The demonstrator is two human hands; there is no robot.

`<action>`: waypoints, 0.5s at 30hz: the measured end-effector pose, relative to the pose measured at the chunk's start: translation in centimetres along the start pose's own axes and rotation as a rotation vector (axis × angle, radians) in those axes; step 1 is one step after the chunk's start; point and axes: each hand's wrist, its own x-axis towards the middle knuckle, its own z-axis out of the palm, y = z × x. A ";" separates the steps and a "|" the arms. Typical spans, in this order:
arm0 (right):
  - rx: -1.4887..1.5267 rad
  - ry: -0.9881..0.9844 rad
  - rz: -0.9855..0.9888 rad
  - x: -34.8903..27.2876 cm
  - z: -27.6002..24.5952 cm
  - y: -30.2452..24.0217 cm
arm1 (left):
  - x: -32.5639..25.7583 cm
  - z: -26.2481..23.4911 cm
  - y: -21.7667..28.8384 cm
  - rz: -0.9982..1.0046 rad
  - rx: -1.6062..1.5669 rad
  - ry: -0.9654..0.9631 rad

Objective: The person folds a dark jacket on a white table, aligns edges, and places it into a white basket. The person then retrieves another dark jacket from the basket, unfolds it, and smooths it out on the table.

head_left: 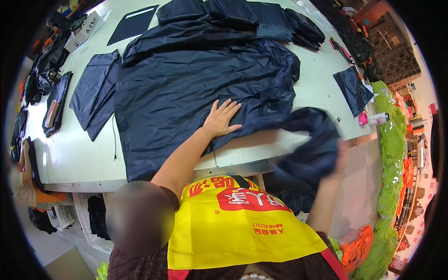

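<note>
A large, thin navy garment or cloth lies wrinkled over the middle of the white table. My left hand rests flat on it with the fingers spread. On the right, one end of the same fabric is lifted past the table's front edge in a blurred loop. My right hand, smeared by motion, grips that raised end. What kind of garment it is I cannot tell.
Folded navy pieces line the far side of the white table. Another folded piece lies at left, and a dark pouch at right beside a clear bottle. Green bundles stand along the right; another person is at far left.
</note>
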 end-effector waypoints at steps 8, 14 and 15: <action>-1.498 -0.141 0.068 -4.9 -6.7 1.1 | 2.0 -2.9 1.8 0.030 -0.283 -0.108; -1.319 -0.568 -0.113 -5.1 4.9 -0.9 | 0.1 1.7 9.1 0.338 -0.067 -0.055; -1.154 -0.593 -0.143 -7.3 8.8 -3.5 | 1.3 2.7 9.5 0.467 -0.081 -0.043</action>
